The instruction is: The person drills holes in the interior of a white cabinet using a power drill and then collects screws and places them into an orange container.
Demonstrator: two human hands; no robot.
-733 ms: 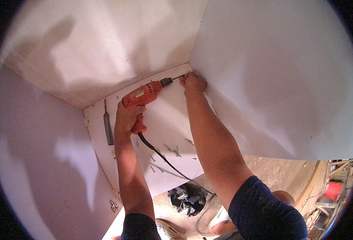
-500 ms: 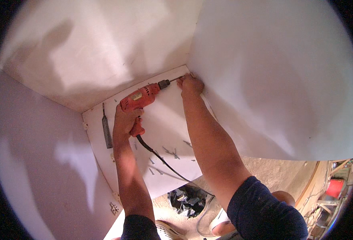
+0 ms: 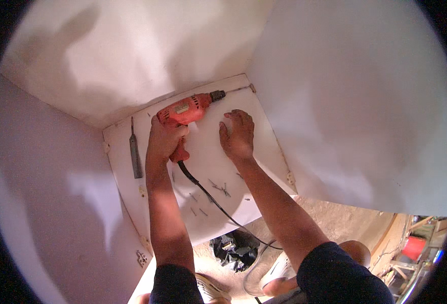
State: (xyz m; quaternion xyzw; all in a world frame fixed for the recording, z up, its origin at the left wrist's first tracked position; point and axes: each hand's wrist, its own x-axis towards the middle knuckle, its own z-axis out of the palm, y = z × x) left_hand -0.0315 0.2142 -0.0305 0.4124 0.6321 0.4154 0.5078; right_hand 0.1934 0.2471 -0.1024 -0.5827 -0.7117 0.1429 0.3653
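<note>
My left hand (image 3: 167, 141) is wrapped round the handle of a red corded drill (image 3: 185, 109). The long bit of the drill reaches right, its tip at a small bracket (image 3: 253, 88) where the white bottom panel (image 3: 203, 147) meets the right panel. Just below the bit is my right hand (image 3: 238, 134), holding nothing, its fingers apart and slightly curled over the panel. Several loose screws (image 3: 222, 188) lie scattered on that panel towards me. A dark-handled screwdriver (image 3: 135, 157) lies left of my left hand.
Tall panels (image 3: 355, 111) enclose the corner at left, back and right. Small brackets (image 3: 290, 177) sit along the panel's edges. The drill's black cord (image 3: 218, 210) trails past a black plastic bag (image 3: 236, 253) near my feet. A red container (image 3: 414, 248) stands among clutter at lower right.
My right hand has let go of the bit's tip and drawn back towards me, its fingers opening. The drill has shifted slightly right and away, its tip now against the right-hand bracket.
</note>
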